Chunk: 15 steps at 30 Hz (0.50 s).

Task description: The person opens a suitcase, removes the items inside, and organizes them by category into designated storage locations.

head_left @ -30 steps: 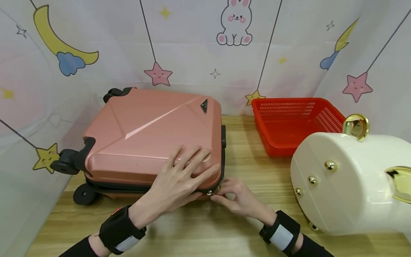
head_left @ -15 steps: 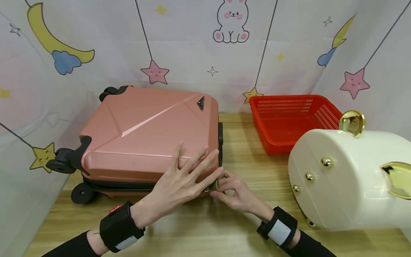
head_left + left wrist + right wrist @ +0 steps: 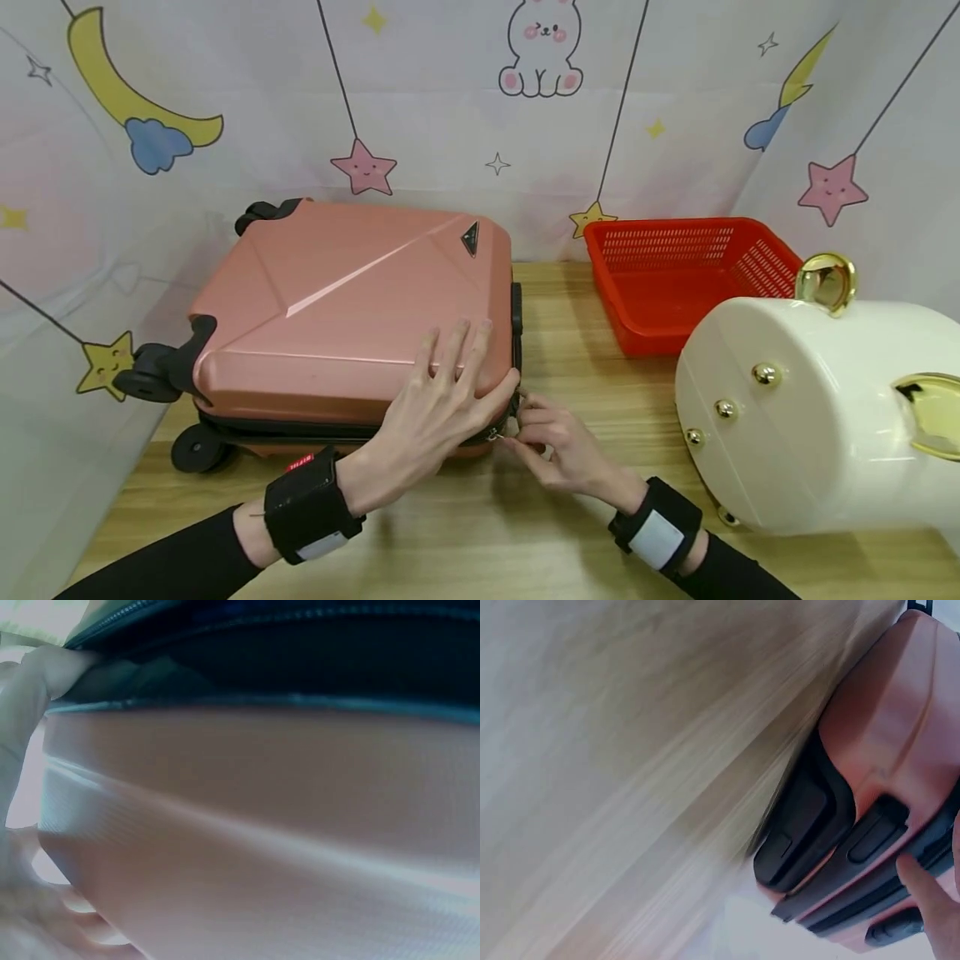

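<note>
Suitcase (image 3: 360,292), pink: lay lengthwise across the bench (image 3: 450,542); right hand (image 3: 561,443) pinched the zipper pull (image 3: 494,434) at its near right corner; left hand (image 3: 431,407) lay spread on top.

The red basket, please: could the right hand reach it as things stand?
Probably yes: only bare table separates the right hand and basket, though that hand seems to pinch the zipper pull.
</note>
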Each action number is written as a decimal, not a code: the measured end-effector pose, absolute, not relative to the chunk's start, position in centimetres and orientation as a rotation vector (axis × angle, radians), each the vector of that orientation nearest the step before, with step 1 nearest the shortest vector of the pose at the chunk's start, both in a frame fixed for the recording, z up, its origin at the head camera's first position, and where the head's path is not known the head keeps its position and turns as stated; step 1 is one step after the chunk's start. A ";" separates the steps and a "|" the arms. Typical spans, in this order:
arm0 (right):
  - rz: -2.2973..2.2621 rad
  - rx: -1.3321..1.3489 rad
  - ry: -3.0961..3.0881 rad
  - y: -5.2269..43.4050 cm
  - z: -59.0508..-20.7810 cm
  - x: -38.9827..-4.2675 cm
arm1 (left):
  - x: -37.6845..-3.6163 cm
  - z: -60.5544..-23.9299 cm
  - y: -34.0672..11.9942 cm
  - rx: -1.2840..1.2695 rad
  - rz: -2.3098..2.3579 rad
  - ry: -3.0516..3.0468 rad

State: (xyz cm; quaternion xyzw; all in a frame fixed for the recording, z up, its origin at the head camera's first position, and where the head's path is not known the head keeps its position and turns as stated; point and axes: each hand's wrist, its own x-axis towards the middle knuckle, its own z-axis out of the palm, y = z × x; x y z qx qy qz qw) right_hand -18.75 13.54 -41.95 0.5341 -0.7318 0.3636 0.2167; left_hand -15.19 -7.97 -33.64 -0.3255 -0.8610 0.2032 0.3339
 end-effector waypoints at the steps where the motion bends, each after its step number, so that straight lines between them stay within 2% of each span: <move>1: 0.964 1.452 -2.029 13.8 -41.9 -19.0 | -15.2 -33.6 -8.0 -0.850 0.534 -2.236; 10: 0.594 1.107 -2.165 15.0 -41.1 -22.7 | -15.1 -33.6 -8.1 -0.869 0.550 -2.164; 15: 0.485 1.055 -2.228 14.4 -40.6 -24.0 | -15.4 -33.6 -8.2 -0.860 0.545 -2.123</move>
